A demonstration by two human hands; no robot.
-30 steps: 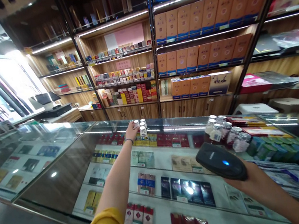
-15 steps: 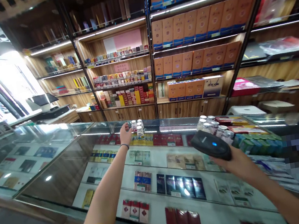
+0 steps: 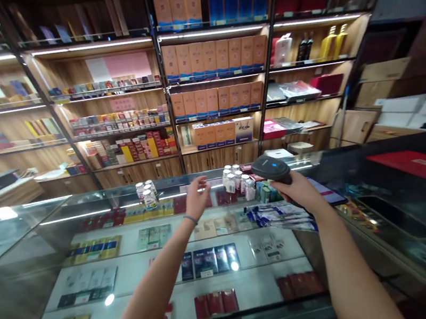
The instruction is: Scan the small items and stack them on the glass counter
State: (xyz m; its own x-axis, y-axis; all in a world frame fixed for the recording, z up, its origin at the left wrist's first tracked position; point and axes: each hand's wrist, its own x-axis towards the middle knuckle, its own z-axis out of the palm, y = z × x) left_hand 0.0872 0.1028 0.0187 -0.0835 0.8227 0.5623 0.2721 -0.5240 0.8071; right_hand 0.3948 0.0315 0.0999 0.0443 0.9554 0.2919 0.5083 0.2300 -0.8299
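The right hand [image 3: 298, 192] is clenched around the grip of a black barcode scanner [image 3: 271, 168], holding it above the glass worktop [image 3: 21, 276]. The scanner has a rounded, matt black head with a small blue light glowing on its top face; its handle is hidden inside the fist. It hangs just beside a cluster of small jars [image 3: 236, 181] with white lids and pale labels, which stand on the glass near the far edge.

The left hand [image 3: 198, 197] is released, fingers spread and slightly curled, holding nothing. It hovers over the worktop between that cluster and a second, smaller group of jars [image 3: 146, 194] standing further to the left.

Blue and white flat packets [image 3: 282, 216] lie on the glass under the right wrist. Beneath the glass, rows of cigarette packs [image 3: 208, 261] lie on white shelves. Behind the worktop, wooden wall shelves carry orange cartons [image 3: 213, 58].
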